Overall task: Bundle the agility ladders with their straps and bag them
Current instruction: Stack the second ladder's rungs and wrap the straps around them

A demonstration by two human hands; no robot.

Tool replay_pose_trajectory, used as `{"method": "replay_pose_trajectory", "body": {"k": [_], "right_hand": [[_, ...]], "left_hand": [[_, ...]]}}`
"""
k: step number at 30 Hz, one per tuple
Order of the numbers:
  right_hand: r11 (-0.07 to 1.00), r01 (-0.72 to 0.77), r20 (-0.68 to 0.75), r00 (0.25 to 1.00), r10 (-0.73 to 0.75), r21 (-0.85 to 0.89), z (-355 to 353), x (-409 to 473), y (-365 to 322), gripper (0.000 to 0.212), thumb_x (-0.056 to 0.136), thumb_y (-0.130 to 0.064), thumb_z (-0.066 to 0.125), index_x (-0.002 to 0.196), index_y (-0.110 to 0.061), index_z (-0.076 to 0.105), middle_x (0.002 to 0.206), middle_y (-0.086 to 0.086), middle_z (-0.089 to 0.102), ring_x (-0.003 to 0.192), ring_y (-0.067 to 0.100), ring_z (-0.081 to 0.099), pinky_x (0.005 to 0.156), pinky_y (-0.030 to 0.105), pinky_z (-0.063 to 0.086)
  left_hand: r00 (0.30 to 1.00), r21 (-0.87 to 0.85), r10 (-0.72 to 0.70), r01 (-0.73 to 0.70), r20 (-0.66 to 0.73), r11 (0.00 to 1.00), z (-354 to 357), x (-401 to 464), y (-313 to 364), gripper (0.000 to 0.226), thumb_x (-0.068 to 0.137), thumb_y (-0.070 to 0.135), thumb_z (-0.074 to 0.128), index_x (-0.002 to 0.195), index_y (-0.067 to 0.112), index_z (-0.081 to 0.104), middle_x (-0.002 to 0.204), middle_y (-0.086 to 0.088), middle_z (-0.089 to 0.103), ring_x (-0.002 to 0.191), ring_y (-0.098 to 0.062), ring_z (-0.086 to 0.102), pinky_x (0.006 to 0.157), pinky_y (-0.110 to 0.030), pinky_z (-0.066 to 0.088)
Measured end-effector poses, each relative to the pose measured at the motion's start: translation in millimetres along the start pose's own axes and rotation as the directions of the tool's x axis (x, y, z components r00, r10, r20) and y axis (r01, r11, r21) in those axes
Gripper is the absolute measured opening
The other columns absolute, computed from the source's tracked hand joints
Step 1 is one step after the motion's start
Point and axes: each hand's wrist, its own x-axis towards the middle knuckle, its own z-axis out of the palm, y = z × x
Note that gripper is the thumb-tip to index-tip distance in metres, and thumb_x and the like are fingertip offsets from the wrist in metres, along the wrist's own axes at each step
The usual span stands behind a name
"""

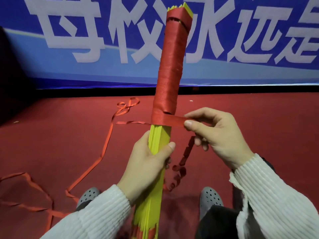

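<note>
So the wrap is a bit over halfway down. The left hand [148,163] grips the bare yellow part of the stacked ladder rungs [158,137], fingers and thumb curled right round them, holding the bundle upright and tilted a little away from the person over the red carpet [259,118]. The right hand [217,133] pinches the flat red strap [172,120] between thumb and fingertips, pulled out sideways just where the wrapped section ends.

Tips for this bit, from what I'd judge:
- Keep the strap flat and taut as it goes round. It looks nice and flat at the pinch, so don't let it twist.
- Overlap each turn onto the one above, like the neat coil higher up. Near the top there's a gap where a bit of yellow peeks through, so tighter overlap beats speed.
- The left hand is close under the wrap edge, so it probably needs to slide down before the next couple of turns.
- There's a lot of loose strap on the floor to the left, plus a curly length hanging below the right hand. I can't quite tell if those are one strap or two, so watch for snags near the grey shoes [210,197].

No bag in sight.
</note>
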Motion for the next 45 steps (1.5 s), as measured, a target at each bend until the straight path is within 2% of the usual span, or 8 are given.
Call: {"method": "replay_pose_trajectory", "body": {"k": [4,9,13,17,26,34,38,45], "right_hand": [[0.995,0.081,-0.069,0.995,-0.077,0.061,1.9,-3.3,-7.3,0.009,0.081,-0.009,0.083,0.085,-0.012,0.075,0.058,-0.002,0.06,0.042,0.013,0.044,0.041,0.022,0.034],[0.965,0.114,0.047,0.991,-0.129,0.237,28.3,-13.6,-36.1,0.01,0.087,-0.005,0.076,0.081,-0.012,0.072,0.056,0.003,0.058,0.04,0.012,0.046,0.039,0.02,0.036],[0.937,0.065,-0.068,0.997,-0.044,0.342,40.4,-4.0,-35.8,0.013,0.094,-0.007,0.069,0.083,-0.013,0.071,0.057,0.01,0.053,0.042,0.012,0.045,0.04,0.02,0.037],[0.946,-0.039,-0.093,0.993,0.073,0.322,8.4,-2.0,-18.9,0.012,0.092,-0.005,0.067,0.08,-0.009,0.067,0.049,-0.005,0.049,0.039,0.009,0.036,0.039,0.02,0.029],[0.975,-0.035,-0.03,0.999,0.042,0.221,-6.4,-5.7,-7.0,0.014,0.076,-0.024,0.075,0.081,-0.011,0.072,0.06,0.001,0.055,0.042,0.012,0.034,0.041,0.022,0.026],[0.928,-0.04,0.086,0.996,0.009,0.37,1.4,-1.8,3.7,0.031,0.078,-0.034,0.083,0.103,-0.02,0.072,0.067,0.005,0.058,0.051,0.011,0.05,0.045,0.022,0.034],[0.957,0.002,0.078,0.997,-0.025,0.291,1.6,-8.1,2.9,0.036,0.067,-0.051,0.09,0.067,-0.022,0.068,0.058,0.001,0.054,0.051,0.014,0.042,0.049,0.021,0.035],[0.992,0.097,0.075,0.992,-0.104,0.084,12.9,-5.8,2.4,0.016,0.085,-0.016,0.077,0.074,-0.012,0.066,0.062,-0.006,0.058,0.055,0.001,0.047,0.056,0.013,0.038]], "left_hand": [[1.0,-0.033,-0.025,0.026,0.007,0.999,3.4,-3.9,2.2,0.016,0.096,0.014,0.072,0.101,0.004,0.06,0.071,-0.009,0.061,0.06,-0.021,0.061,0.058,-0.033,0.053],[0.982,0.432,0.151,-0.088,-0.113,0.898,2.8,2.3,-14.6,0.023,0.096,0.027,0.07,0.103,0.03,0.048,0.079,0.004,0.064,0.071,-0.011,0.063,0.066,-0.032,0.049],[0.989,0.56,0.149,-0.113,-0.018,0.821,6.0,-1.5,-24.4,0.029,0.095,0.025,0.067,0.111,0.03,0.044,0.087,0.008,0.063,0.082,-0.018,0.061,0.074,-0.039,0.048],[0.994,0.4,0.103,-0.078,-0.043,0.913,3.5,0.5,-17.7,0.023,0.097,0.034,0.07,0.104,0.027,0.049,0.076,-0.002,0.061,0.063,-0.011,0.057,0.065,-0.033,0.051],[1.0,-0.017,0.007,-0.007,0.014,1.0,5.0,-10.1,11.9,0.042,0.091,0.025,0.078,0.118,0.027,0.046,0.077,-0.013,0.065,0.064,-0.023,0.06,0.058,-0.039,0.054],[0.898,-0.395,-0.039,0.231,0.438,0.889,-2.1,-13.1,18.2,0.04,0.08,0.027,0.088,0.113,0.015,0.069,0.102,-0.014,0.074,0.081,-0.024,0.074,0.066,-0.033,0.062],[0.786,-0.417,-0.111,0.435,0.608,0.798,-13.0,-6.7,16.7,0.042,0.069,0.032,0.097,0.101,0.013,0.078,0.101,-0.013,0.074,0.09,-0.027,0.075,0.08,-0.041,0.062],[0.924,-0.226,-0.33,0.369,0.192,0.902,19.4,-13.5,17.5,0.029,0.08,0.025,0.088,0.082,0.021,0.059,0.064,0.001,0.048,0.049,-0.011,0.05,0.043,-0.021,0.04]]}}
